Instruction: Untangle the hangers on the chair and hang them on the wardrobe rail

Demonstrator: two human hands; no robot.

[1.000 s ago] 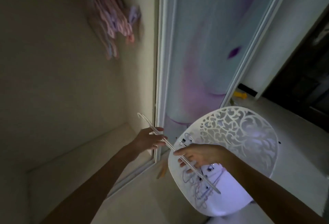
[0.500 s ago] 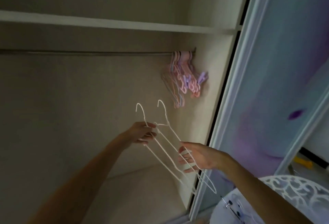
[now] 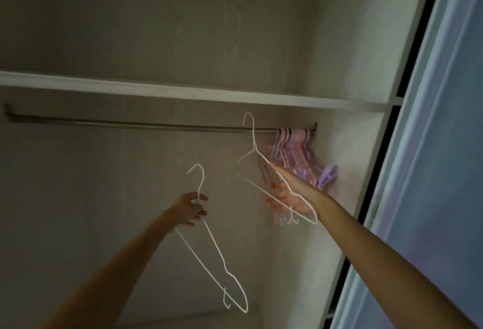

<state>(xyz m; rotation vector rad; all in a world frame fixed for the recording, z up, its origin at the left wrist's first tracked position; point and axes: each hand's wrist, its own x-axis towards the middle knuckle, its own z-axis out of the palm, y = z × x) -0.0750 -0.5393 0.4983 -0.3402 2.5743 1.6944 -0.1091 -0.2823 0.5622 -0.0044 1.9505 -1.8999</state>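
Observation:
My left hand grips the neck of a white wire hanger that hangs down below the wardrobe rail. My right hand holds a second white wire hanger raised high, with its hook level with the rail, just left of a bunch of pink and purple hangers hung at the rail's right end. Whether the hook touches the rail I cannot tell. The chair is out of view.
A white shelf runs just above the rail. The wardrobe's right side wall stands close behind the hung hangers. A sliding door with a blue and purple pattern fills the right edge.
The view swung up from the chair into the wardrobe. The two white hangers have come apart, one in each hand. My right hand rose toward the rail with its hanger.

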